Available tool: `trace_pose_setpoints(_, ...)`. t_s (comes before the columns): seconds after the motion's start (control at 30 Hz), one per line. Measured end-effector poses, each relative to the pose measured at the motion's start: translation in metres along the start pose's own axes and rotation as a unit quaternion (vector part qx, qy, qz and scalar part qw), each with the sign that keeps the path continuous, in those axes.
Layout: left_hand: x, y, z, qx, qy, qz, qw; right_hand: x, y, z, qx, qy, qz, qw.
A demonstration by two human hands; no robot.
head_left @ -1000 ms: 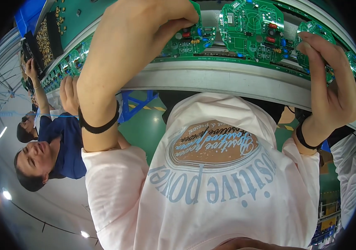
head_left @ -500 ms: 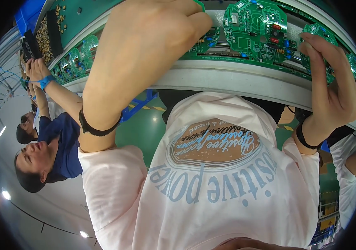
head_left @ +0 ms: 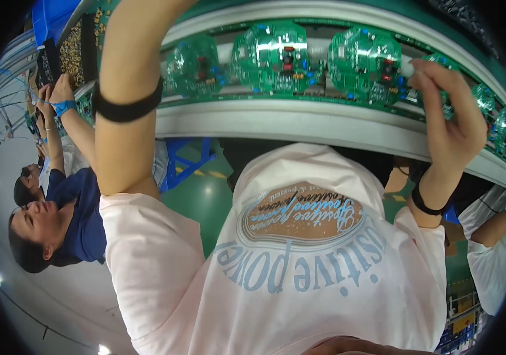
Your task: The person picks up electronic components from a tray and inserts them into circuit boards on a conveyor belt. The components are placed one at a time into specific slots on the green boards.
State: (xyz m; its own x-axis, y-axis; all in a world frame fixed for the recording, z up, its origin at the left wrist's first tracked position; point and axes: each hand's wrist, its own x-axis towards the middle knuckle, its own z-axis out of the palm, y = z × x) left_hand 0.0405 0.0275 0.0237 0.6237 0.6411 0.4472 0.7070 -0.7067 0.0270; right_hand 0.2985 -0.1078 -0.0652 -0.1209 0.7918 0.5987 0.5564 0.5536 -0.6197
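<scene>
Several green circuit boards with small red, blue and brown parts lie in a row along a track in front of me. One board (head_left: pixel 362 62) sits just left of my right hand (head_left: pixel 454 109). That hand's thumb and forefinger are pinched together over the gap beside this board; whatever they hold, if anything, is too small to make out. Further left are a middle board (head_left: pixel 270 56) and a blurred one (head_left: pixel 194 65). My left forearm reaches up past the top edge, so the left hand is out of the picture.
A pale rail (head_left: pixel 300 120) runs along the near side of the boards. At far left, a co-worker's hands (head_left: pixel 60 94) work near a black tray of small brown parts (head_left: pixel 71 50). Dark loose parts (head_left: pixel 469 23) lie at the top right. Another person's white sleeve (head_left: pixel 483 260) shows at right.
My left hand has gone from above the boards up and out of view, uncovering the boards beneath. My right hand remains pinched near the boards, slightly further left in the picture.
</scene>
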Motion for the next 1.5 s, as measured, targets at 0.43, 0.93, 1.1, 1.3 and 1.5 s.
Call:
trace_pose_setpoints(0.43, 0.002, -0.050, 0.032, -0.189, -0.050, -0.097, 0.976, 0.041, -0.015, -0.024, -0.018, -0.195, 0.031, 0.980)
trace_pose_setpoints(0.93, -0.035, -0.019, -0.002, -0.268, -0.002, -0.168, 0.949, 0.171, 0.062, 0.069, -0.236, -0.256, -0.083, 0.934)
trace_pose_setpoints(1.1, -0.055, -0.011, -0.018, -0.305, -0.008, -0.288, 0.908, 0.171, 0.059, 0.060, -0.177, -0.231, -0.084, 0.953)
trace_pose_setpoints(1.3, -0.099, -0.006, -0.017, -0.361, 0.024, -0.305, 0.881, 0.150, 0.035, 0.041, 0.255, -0.292, 0.276, 0.879)
trace_pose_setpoints(1.5, -0.134, 0.026, -0.018, -0.400, 0.079, -0.382, 0.829, 0.127, 0.019, 0.042, 0.298, -0.372, 0.249, 0.843)
